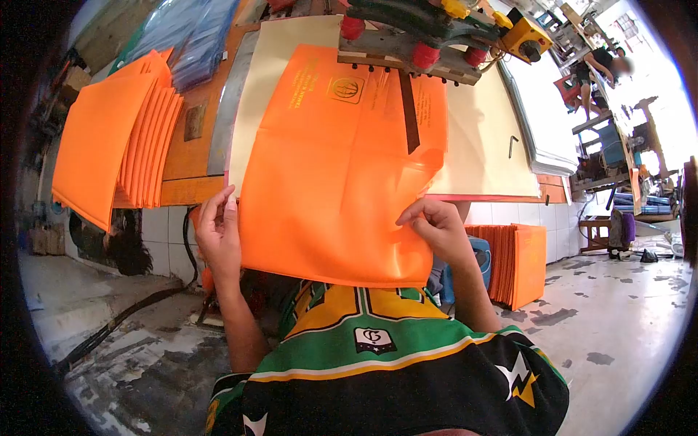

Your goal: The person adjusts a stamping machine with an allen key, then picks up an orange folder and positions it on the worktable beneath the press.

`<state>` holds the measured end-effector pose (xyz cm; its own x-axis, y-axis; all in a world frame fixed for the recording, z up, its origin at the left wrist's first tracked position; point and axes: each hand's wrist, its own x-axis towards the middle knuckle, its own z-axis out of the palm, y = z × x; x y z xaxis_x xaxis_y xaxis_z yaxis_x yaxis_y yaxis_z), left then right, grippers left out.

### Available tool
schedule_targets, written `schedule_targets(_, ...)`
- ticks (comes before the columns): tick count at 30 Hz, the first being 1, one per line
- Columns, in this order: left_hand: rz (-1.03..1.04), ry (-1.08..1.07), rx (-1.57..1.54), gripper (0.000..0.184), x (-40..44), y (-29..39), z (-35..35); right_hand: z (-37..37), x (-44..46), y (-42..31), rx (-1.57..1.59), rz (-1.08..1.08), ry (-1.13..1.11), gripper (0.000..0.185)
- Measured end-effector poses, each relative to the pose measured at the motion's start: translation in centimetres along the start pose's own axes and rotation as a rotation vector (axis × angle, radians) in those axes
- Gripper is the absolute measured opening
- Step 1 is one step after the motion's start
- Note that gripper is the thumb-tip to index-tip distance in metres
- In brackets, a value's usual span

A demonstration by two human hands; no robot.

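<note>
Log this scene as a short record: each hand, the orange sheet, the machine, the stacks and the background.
Left hand: beside the sheet's left edge; contact unclear
Right hand: fingertips on the sheet's right side; grip unclear
Orange sheet: upper part on the worktable, lower part overhanging; gold print near the top
Machine: above the sheet's upper part
Orange stacks: one on the table's left, another lower right
Background: a person, far right
</note>
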<state>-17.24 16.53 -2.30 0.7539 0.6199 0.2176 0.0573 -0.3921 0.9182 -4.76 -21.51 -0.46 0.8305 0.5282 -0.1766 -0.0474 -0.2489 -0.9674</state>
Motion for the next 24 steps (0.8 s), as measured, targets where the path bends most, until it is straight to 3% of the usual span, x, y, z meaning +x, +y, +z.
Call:
schedule_targets(6, -0.093, -0.043, 0.097, 0.028, -0.1, 2.2, -0.1, 0.7, 0.0, 0.6, 0.087, -0.131, 0.004, 0.02)
schedule_targets(8, -0.233, 0.004, -0.117, 0.031, 0.1, 2.5, -0.6, 0.7, -0.1, 0.7, 0.108, -0.121, 0.006, 0.019)
schedule_targets(12, -0.292, -0.056, -0.278, 0.045, 0.9, 2.6, -3.8, 0.8, -0.1, 0.7, 0.149, -0.095, -0.011, 0.018)
schedule_targets(14, -0.429, -0.144, -0.683, 0.059, 1.0, 3.5, -5.1, 1.0, 0.2, 0.7, 0.164, -0.103, -0.027, 0.018)
schedule_targets(16, -0.411, -0.19, -0.737, 0.06, 0.9, 1.7, -6.3, 1.3, 0.4, 0.7, 0.178, -0.086, -0.041, 0.017)
schedule_targets(18, -0.429, -0.319, -1.033, 0.05, 0.9, 0.9, -6.5, 1.5, 0.6, 0.9, 0.161, -0.106, -0.069, 0.017)
schedule_targets(19, -0.428, -0.318, -1.032, 0.05, 0.9, 1.4, -5.9, 1.5, 0.7, 1.0, 0.142, -0.122, -0.093, 0.017)
schedule_targets(21, -0.506, -0.116, -0.871, 0.048, 0.7, 2.8, -3.8, 1.7, 0.9, 0.9, 0.121, -0.13, -0.103, 0.017)
schedule_targets(24, -0.545, -0.137, -0.78, 0.049, 0.6, 4.0, -3.0, 1.9, 1.0, 0.9, 0.106, -0.127, -0.125, 0.016)
